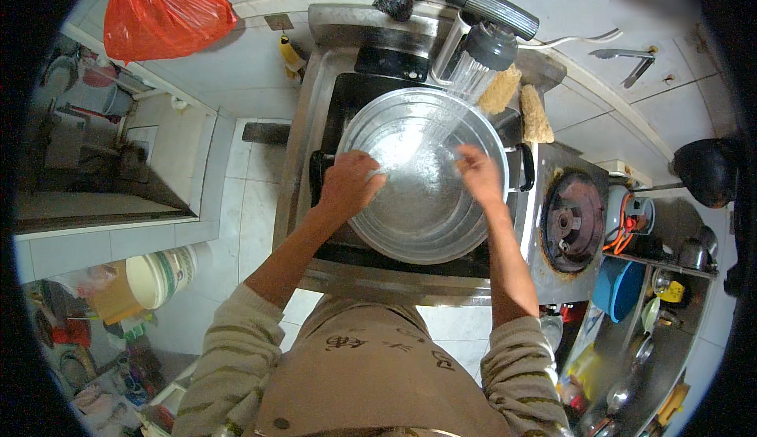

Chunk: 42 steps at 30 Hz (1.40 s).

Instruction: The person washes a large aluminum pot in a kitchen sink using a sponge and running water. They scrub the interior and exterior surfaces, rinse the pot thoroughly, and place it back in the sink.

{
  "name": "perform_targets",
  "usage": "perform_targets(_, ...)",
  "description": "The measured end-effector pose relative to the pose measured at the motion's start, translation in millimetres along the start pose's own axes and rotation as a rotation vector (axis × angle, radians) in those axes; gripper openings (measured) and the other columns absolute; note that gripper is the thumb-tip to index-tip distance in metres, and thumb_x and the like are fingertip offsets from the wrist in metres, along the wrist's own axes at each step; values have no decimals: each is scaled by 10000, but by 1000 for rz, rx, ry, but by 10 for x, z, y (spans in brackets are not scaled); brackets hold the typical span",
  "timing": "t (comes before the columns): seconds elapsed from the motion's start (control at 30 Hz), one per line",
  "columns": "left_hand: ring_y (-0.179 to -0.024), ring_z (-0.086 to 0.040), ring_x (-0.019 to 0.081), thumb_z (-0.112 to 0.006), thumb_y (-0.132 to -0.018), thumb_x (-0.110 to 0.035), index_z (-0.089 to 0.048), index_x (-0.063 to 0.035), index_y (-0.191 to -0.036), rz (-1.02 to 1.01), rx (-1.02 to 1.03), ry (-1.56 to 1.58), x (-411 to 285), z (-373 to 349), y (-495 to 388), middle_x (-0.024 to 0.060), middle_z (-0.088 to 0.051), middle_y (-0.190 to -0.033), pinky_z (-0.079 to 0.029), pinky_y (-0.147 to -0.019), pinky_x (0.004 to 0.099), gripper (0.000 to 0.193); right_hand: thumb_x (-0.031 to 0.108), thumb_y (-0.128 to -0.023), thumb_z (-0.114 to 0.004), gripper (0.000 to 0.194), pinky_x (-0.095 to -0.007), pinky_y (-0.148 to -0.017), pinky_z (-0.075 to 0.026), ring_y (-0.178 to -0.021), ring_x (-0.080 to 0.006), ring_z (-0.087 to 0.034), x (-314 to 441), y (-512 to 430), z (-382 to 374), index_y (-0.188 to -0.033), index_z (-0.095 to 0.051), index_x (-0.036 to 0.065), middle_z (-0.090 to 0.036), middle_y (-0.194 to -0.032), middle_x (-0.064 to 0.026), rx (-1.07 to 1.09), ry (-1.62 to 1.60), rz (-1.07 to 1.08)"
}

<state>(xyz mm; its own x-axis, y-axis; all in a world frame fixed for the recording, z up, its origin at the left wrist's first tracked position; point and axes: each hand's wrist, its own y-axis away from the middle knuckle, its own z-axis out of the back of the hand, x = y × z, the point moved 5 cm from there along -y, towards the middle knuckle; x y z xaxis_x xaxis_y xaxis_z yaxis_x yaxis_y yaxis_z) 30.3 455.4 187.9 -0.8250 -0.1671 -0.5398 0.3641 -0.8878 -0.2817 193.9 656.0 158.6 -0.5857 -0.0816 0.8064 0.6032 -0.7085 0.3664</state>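
Observation:
A wide round metal pot (423, 218) with black side handles rests over the dark sink basin (349, 94). Water from a black faucet spray head (491, 46) runs into it. My left hand (353, 184) is at the pot's left rim, its fingers curled over the edge; whether it grips the rim or something small is unclear. Inside the right part of the pot, my right hand (479, 174) is blurred, its fingers partly bent, and I cannot tell whether it holds anything. Two tan loofah-like scrubbers (500, 89) lie behind the pot on the right.
A gas burner (573, 221) sits right of the sink, beside shelves with a blue container (618, 288) and metalware. A red plastic bag (168, 17) hangs at the upper left. A black scouring pad (395, 3) hangs behind the sink. A white bucket (155, 280) stands lower left.

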Motion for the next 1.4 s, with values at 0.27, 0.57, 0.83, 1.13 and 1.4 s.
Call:
perform_targets(0.27,-975,-492,253,-602,-764,-191,-387,-2,-1157,553,-239,191,433,319,732,150,-485,-1072,-380,-875,359,487,130,-789,-569,339,-320,-685,-446,-701,-210,-544,-671,132,1055,-1079,-473,-18,-565,-810,-115,-571,13,235)
perform_targets(0.57,-660,-498,138,-533,-839,-260,-459,-36,-940,752,-256,936,729,152,700,33,-527,-700,-423,-660,290,256,148,-827,-533,148,-211,-495,-359,-534,-69,-429,-479,181,1064,-902,-535,20,-478,-624,17,-452,-434,140)
perform_targets(0.83,-478,-371,68,-606,-779,-350,-465,-93,-725,494,-224,1071,166,1249,-305,-27,-408,-552,-321,-449,228,298,169,-852,-495,106,-208,-407,-286,-425,-69,-333,-59,542,1342,-811,-488,72,-402,-568,33,-392,-735,-1)
perform_targets(1.13,-447,-315,54,-585,-799,-326,-490,-97,-728,346,-23,1146,-201,1788,-1062,-59,-366,-539,-246,-420,194,258,225,-856,-489,188,-230,-366,-369,-401,-84,-394,-114,666,1266,-983,-520,89,-437,-591,27,-416,-827,-130)
perform_targets(1.4,-405,-382,103,-614,-780,-363,-516,-111,-705,858,22,1558,746,926,-742,-12,-450,-530,-300,-370,230,281,235,-838,-546,377,-168,-403,-300,-501,-62,-403,1324,1492,1876,-1138,-446,30,-492,-684,-12,-427,-679,249)
